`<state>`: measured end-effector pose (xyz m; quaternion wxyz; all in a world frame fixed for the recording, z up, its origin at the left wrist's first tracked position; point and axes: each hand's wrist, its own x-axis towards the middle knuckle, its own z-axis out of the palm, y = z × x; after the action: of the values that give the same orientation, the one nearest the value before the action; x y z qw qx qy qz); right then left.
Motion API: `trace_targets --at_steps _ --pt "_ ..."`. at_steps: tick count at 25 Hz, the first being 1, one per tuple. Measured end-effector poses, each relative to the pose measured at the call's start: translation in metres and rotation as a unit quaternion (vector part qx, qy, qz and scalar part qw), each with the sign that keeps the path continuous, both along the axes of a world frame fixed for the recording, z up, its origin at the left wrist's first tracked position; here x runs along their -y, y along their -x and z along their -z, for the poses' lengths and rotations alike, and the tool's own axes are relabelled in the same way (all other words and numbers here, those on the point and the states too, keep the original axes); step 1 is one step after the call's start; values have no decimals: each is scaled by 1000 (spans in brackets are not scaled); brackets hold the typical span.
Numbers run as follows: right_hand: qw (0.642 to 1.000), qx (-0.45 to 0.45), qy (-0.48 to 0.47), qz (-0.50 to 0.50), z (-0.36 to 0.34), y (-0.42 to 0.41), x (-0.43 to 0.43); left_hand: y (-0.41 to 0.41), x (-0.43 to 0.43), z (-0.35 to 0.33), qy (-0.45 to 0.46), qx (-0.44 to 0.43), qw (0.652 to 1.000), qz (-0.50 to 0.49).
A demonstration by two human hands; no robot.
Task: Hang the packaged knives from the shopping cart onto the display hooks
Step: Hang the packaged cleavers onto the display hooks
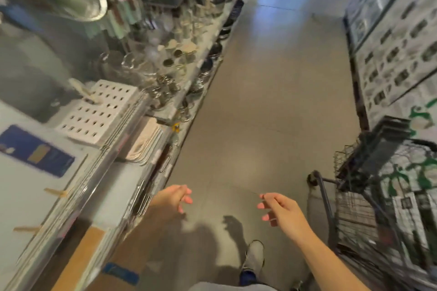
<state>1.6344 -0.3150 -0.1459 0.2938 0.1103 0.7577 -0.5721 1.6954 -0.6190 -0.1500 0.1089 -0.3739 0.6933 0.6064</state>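
Observation:
My left hand hangs over the aisle floor beside the left shelving, fingers loosely curled, holding nothing. My right hand is a short way to its right, fingers apart and empty, pointing left. The black wire shopping cart stands at the right edge, about a hand's length from my right hand. Flat dark packages stick up out of its basket; blur keeps me from telling what they are. I cannot make out the display hooks in this blurred view.
Shelves along the left hold glass jars, pots, metal bowls and white boards. Cartons sit low at the left. A wall of packaged goods runs along the right. Grey floor stretches ahead. My shoe is below.

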Motion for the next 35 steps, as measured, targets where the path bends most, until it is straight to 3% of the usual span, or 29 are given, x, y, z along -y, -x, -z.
trace_targets --at_steps 4,11,17,25,31,35 --pt "997 24 19 73 12 39 -88 77 -90 -8 22 62 992 104" --pt "979 22 17 203 18 88 -212 214 -231 -13 9 41 968 249" --pt "933 61 -11 356 55 89 -281 297 -301 25 24 94 918 384" --pt "860 138 -87 484 51 125 -278 441 -407 50 28 116 830 545" --pt "791 141 -105 586 43 131 -272 476 -494 62 40 105 706 699" --pt "769 156 -126 607 47 104 -287 457 -542 71 42 107 638 761"
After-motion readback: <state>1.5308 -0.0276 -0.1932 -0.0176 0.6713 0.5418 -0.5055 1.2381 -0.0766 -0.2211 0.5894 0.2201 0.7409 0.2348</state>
